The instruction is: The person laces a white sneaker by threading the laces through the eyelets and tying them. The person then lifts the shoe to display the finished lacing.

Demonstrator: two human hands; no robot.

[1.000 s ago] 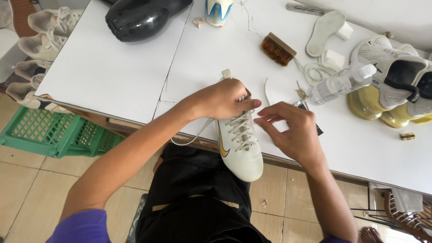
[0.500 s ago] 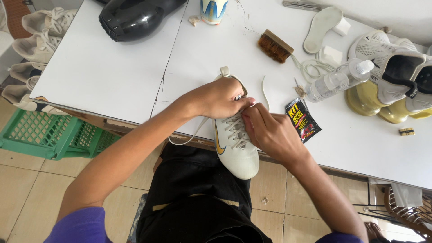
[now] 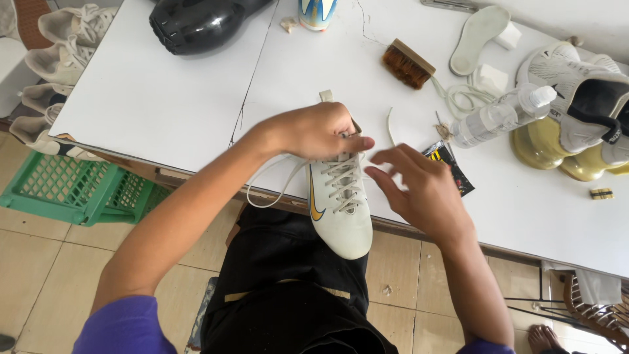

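Shoe: a white football boot (image 3: 339,203) with a gold side mark is laid at the centre of the frame, its heel on the near edge of the white table (image 3: 164,105) and its toe hanging out over the lap.
Risk, balance: the boot could be tipped off the edge toward the floor if the pressure at its collar were eased, since much of its length is unsupported.
Risk, lace: the loose white lace (image 3: 272,187) is seen looping down past the table edge at centre left; it could be pulled out of an eyelet or snagged if tugged unevenly.
Risk, clutter: the clear spray bottle (image 3: 498,117) and the small black sachet (image 3: 449,164), right of centre, lie near the right hand and could be knocked by a wide sweep.
Left hand grip: the left hand (image 3: 318,131) is closed over the boot's collar, fingers curled at the top of the lacing; whether a lace end is pinched cannot be told.
Right hand grip: the right hand (image 3: 419,190) is held spread and empty, fingers apart, just beside the boot's right flank without clear contact.
Surroundings: a wooden brush (image 3: 407,63) and a white insole (image 3: 477,36) are placed in the upper right, a green crate (image 3: 72,193) on the floor at lower left.
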